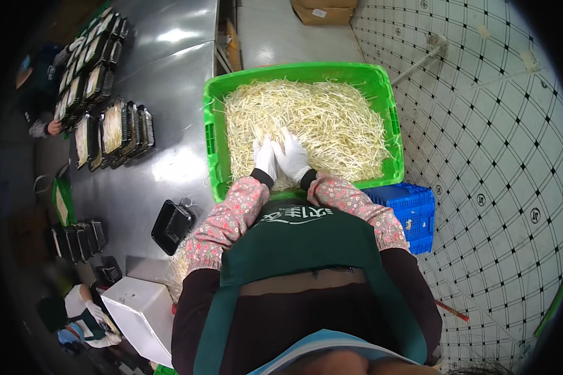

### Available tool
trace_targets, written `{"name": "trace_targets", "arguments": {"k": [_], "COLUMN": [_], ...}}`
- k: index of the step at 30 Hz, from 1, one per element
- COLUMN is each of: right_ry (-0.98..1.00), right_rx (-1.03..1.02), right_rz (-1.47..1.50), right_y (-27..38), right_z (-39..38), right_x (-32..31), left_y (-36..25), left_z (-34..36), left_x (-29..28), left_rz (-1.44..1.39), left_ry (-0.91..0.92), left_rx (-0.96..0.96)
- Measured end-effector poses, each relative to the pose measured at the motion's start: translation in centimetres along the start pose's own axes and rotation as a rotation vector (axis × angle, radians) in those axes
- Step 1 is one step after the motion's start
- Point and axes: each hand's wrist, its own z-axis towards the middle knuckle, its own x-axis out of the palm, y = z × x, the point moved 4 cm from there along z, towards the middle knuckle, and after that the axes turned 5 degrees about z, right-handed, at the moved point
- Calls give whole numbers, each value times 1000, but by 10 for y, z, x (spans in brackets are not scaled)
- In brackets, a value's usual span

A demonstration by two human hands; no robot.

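A large green plastic crate (pixel 300 70) holds a deep heap of pale bean sprouts (pixel 331 122). My left hand (pixel 264 156) and my right hand (pixel 291 157), both in white gloves, are side by side in the near left part of the heap. A clump of sprouts sits at the fingers of both hands, gathered between them. Some fingertips are sunk among the sprouts and hidden. Patterned sleeve covers run up both forearms.
Left is a steel table (pixel 169 69) with stacked black trays of sprouts (pixel 116 131) and one empty black tray (pixel 172 226). A white box (pixel 137 315) stands lower left, a blue crate (pixel 413 215) under the green one. Co-workers' hands (pixel 55 127) show far left.
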Motion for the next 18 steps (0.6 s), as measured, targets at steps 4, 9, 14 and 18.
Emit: {"name": "trace_targets", "arguments": {"k": [4, 9, 14, 18], "right_ry": [207, 492, 408, 553], "right_rx": [-336, -486, -312, -290], "right_rz": [149, -203, -164, -320], "right_y": [66, 62, 30, 19], "right_z": [17, 107, 177, 213], "right_x": [-53, -54, -67, -24], "left_y": [-19, -22, -86, -125], "left_z": [-63, -113, -81, 32], "left_x": [1, -11, -60, -50], "left_rz": [-227, 46, 571, 1181], "left_ry": [18, 93, 300, 75], "left_rx": [92, -404, -148, 703]}}
